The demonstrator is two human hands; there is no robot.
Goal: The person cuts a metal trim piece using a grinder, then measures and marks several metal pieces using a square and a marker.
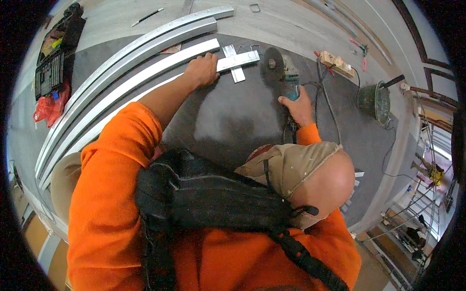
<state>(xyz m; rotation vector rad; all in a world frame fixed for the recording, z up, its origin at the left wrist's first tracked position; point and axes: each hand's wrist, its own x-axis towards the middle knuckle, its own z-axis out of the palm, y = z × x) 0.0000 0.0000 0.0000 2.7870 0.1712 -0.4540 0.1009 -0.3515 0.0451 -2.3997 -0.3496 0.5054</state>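
Observation:
My left hand [203, 70] is closed around a silver metal profile [238, 60], close to its end. That end rests across a short flat metal piece [237, 74] on the dark floor sheet. My right hand [299, 106] wraps the body of an angle grinder [290, 80], its dark disc [272, 63] just right of the profile's end and apart from it. Whether the disc spins cannot be told. Beyond my left hand lies another silver profile [194, 52], with two more curving behind it.
A power strip [337, 64] with cables lies beyond the grinder, near red-handled pliers [364, 54]. A dark bucket [374, 103] stands at right. An open black tool case [51, 68] and red plastic bag [51, 106] are far left. A marker [147, 17] lies at the back.

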